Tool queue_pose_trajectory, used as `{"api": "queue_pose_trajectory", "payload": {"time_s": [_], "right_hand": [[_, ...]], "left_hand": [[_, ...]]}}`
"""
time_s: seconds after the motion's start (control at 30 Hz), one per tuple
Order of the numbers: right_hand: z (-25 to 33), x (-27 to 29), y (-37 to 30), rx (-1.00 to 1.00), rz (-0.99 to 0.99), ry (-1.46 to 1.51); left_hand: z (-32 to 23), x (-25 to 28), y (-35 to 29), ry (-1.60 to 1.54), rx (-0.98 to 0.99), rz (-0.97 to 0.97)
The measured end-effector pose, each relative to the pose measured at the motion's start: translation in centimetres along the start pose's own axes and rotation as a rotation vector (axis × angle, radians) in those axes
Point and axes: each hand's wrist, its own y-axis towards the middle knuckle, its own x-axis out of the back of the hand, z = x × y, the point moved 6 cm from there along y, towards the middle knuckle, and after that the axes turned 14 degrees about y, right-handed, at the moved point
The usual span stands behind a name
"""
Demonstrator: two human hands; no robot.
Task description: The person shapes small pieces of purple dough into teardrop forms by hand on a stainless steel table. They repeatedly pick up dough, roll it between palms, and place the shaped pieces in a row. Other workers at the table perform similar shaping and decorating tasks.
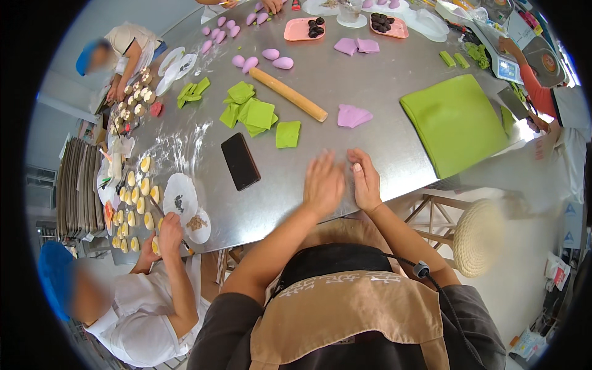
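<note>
My left hand (325, 185) is palm down just above or on the steel table (271, 213), its fingers stretched forward but smeared by motion; whether something lies under it is hidden. Beside it my right hand (365, 182) stands on edge, palm turned inward, fingers apart from the thumb, with nothing visible in it. Ahead of the right hand lies a lilac dough sheet (354, 116). Beyond both hands a wooden rolling pin (288, 94) rests slantwise. A green dough square (288, 134) and a pile of such squares (254, 112) lie to the left, near a dark phone (240, 161).
A big folded green dough sheet (453, 123) covers the right side. Lilac egg-shaped pieces (271, 54) and pink trays (304, 29) of dark balls sit farther back. At left, a co-worker (142, 296) handles yellow-and-white pieces (144, 186). A woven stool (478, 237) stands at right.
</note>
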Motion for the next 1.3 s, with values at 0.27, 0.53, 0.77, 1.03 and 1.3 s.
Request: {"api": "queue_pose_trajectory", "payload": {"time_s": [0.27, 0.53, 0.77, 1.03, 1.3], "right_hand": [[-0.7, 0.8, -0.8, 0.037, 0.006, 0.004], [-0.4, -0.1, 1.0, -0.162, -0.065, 0.382], [0.7, -5.8, 1.1, 0.157, 0.315, -0.260], [1.3, -5.7, -2.0, 0.172, 0.401, -0.252], [0.4, -6.2, 1.2, 0.135, 0.316, -0.215]], "left_hand": [[-0.4, -0.5, -1.2, -0.082, -0.040, 0.098], [2.6, -0.4, 1.7, -0.349, 0.185, 0.113], [1.7, -0.8, 0.6, -0.016, 0.157, 0.186], [1.7, -0.3, -2.6, -0.025, 0.041, 0.077], [3.2, -1.1, 0.4, -0.013, 0.105, 0.178]]}}
